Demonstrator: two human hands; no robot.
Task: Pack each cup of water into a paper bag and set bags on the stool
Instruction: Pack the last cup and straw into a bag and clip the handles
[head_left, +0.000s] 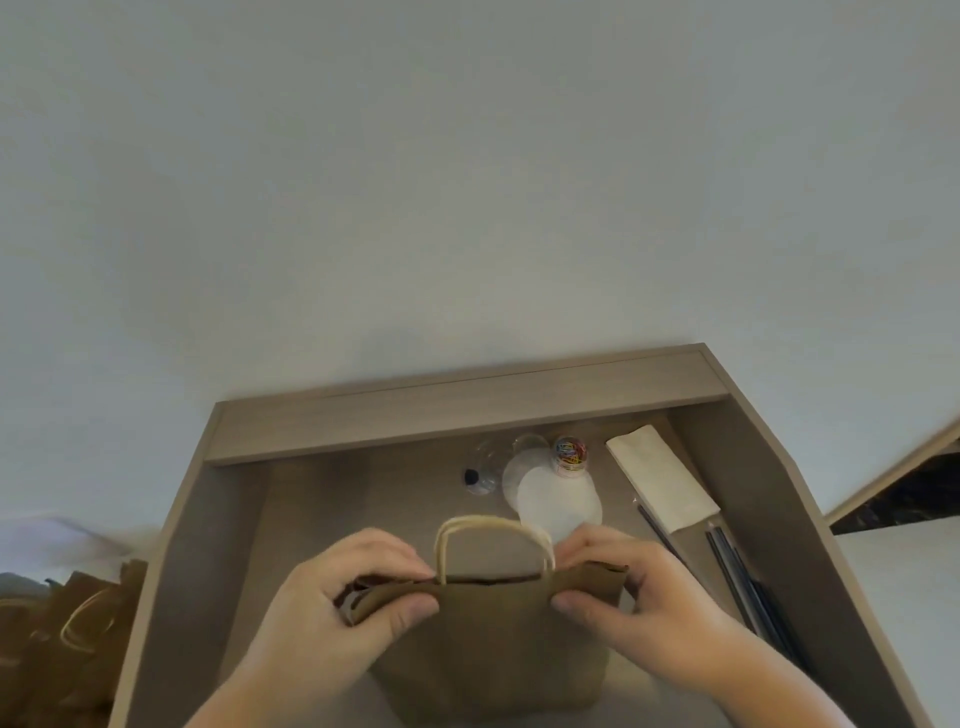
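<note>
A brown paper bag (488, 644) with pale twisted handles stands on the desk (322, 509) right in front of me. My left hand (358, 592) pinches the bag's top edge at its left corner, thumb in front. At the right corner my right hand (618, 587) pinches the same edge. The bag's mouth is pressed nearly flat between them, so its inside is hidden. Behind the bag stand clear plastic cups (558, 499) with frosted lids.
A small jar of coloured paper clips (570, 453) and a clear bottle with a black cap (480, 475) sit near the desk's raised back wall. White napkins (660, 483) and dark straws (743, 587) lie at the right. More brown bags (62, 634) show at lower left.
</note>
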